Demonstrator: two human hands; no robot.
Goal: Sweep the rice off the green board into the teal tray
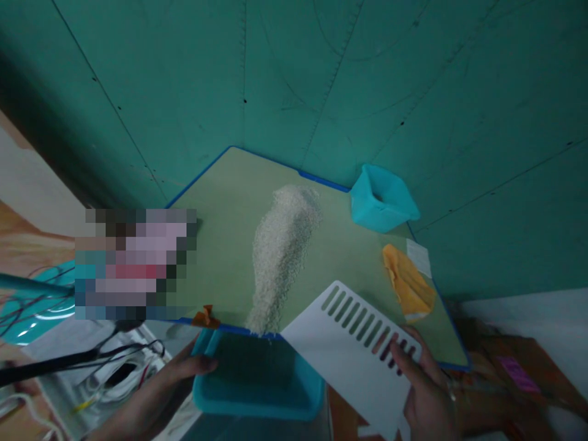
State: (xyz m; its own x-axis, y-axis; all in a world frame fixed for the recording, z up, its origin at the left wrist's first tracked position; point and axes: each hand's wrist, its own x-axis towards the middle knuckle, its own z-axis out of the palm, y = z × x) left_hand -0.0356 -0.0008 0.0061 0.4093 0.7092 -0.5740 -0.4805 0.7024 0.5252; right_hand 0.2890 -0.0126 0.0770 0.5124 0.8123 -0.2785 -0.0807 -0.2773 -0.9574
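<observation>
At the near edge of the green board (220,208), my left hand (184,367) has its grip closed on the left rim of the teal tray (257,405), thumb on top, with the tray tucked just under the board's blue lip. My right hand (425,392) grips the near corner of the white slotted scraper (340,349), fingers over the slots, its far edge tilted on the board to the right of the grain pile (282,245). The pile runs from the far middle to the near edge, and its tail touches the lip above the tray. I judge this to be mid-sweep, with most of the grain on the board. A next stroke calls for the scraper set flat behind the pile and the tray tight against the lip.
</observation>
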